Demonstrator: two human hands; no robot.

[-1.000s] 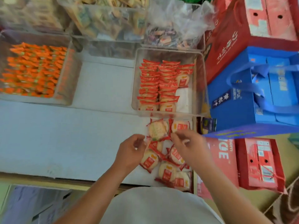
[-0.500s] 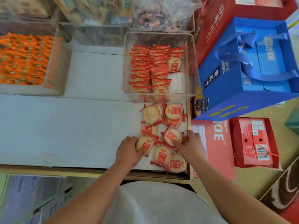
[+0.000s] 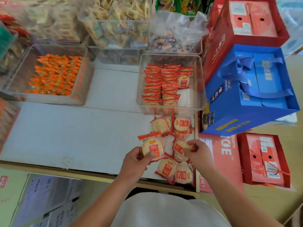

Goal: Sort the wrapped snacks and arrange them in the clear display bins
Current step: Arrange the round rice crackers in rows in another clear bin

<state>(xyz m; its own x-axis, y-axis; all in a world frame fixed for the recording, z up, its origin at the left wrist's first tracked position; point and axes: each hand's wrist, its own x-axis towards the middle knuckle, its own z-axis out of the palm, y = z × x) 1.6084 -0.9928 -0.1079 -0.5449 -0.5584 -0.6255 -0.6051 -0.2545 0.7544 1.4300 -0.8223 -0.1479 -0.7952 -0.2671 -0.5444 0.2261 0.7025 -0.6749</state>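
Red-trimmed clear-film round rice cracker packet, lower centre: left hand pinches its lower edge; right hand pinches a second packet. Likely light, brittle, slick; grip edges gently.

The right bin is clear, smooth plastic; the cracker wrappers are glossy film (see-through, red-edged). The shelf top looks matt. The blue gift bag is smooth card with satiny ribbon handles.

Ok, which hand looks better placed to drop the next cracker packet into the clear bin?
Left, probably. The left hand grips a lifted packet above the pile, facing the clear bin; the right hand only pinches a second packet low among the pile.
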